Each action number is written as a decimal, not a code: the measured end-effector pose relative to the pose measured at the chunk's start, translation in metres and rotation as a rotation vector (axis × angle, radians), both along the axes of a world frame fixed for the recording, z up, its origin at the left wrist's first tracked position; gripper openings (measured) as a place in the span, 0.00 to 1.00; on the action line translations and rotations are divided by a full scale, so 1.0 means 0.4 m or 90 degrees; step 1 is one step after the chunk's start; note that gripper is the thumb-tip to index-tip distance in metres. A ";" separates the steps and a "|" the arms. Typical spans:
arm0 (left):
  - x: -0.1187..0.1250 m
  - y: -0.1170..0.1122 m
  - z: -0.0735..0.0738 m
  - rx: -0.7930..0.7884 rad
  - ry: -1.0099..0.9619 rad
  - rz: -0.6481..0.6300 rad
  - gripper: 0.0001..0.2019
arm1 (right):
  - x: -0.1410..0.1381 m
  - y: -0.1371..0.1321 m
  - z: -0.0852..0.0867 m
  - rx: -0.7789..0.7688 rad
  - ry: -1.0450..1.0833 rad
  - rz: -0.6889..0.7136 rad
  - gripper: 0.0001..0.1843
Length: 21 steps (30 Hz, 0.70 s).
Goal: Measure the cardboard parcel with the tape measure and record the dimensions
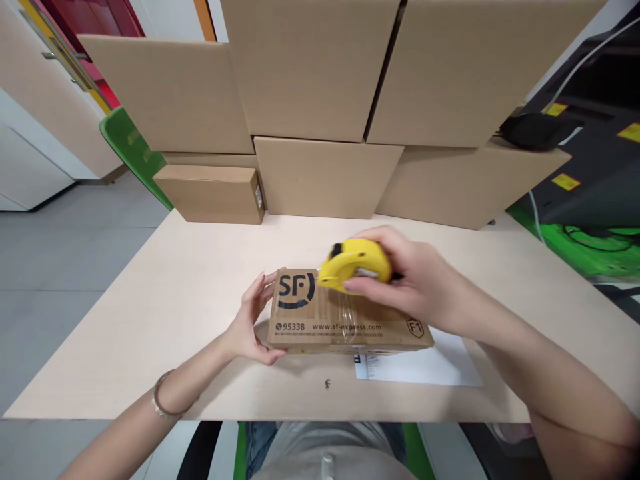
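Observation:
A small brown cardboard box printed with a black SF logo lies in front of me, a strip of clear tape across its middle. My left hand grips its left end, thumb at the lower front corner and fingers at the back corner. In my right hand is a yellow tape measure with a black part on top, slightly blurred. It hovers over or touches the box top; I cannot tell which. Beneath the box, a white printed sheet sticks out at the right front.
Large cardboard boxes are stacked along the back of the pale table. A smaller closed box stands at the back left. A green chair is beyond it, and dark equipment is at the right.

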<state>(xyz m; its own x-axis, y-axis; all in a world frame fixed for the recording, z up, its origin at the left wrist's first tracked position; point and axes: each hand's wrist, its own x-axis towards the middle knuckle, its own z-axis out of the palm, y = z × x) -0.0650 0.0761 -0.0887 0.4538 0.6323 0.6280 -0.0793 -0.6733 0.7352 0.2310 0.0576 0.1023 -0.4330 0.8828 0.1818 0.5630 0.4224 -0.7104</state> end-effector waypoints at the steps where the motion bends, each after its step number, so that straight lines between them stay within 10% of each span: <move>1: -0.004 -0.001 -0.005 -0.008 -0.002 -0.003 0.65 | -0.037 0.014 0.008 -0.016 -0.032 0.049 0.22; 10: -0.025 0.011 -0.012 0.060 0.084 0.031 0.65 | -0.143 0.039 0.002 0.005 -0.190 0.190 0.17; 21: -0.013 0.024 0.033 0.154 0.089 0.013 0.47 | 0.233 -0.045 0.003 -0.019 -0.228 -0.057 0.17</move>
<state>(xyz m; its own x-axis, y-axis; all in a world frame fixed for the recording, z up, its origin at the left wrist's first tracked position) -0.0702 0.0859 -0.0755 0.5349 0.4814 0.6943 0.0271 -0.8311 0.5554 0.3242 0.0396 0.1034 -0.3853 0.9228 0.0061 0.8122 0.3423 -0.4725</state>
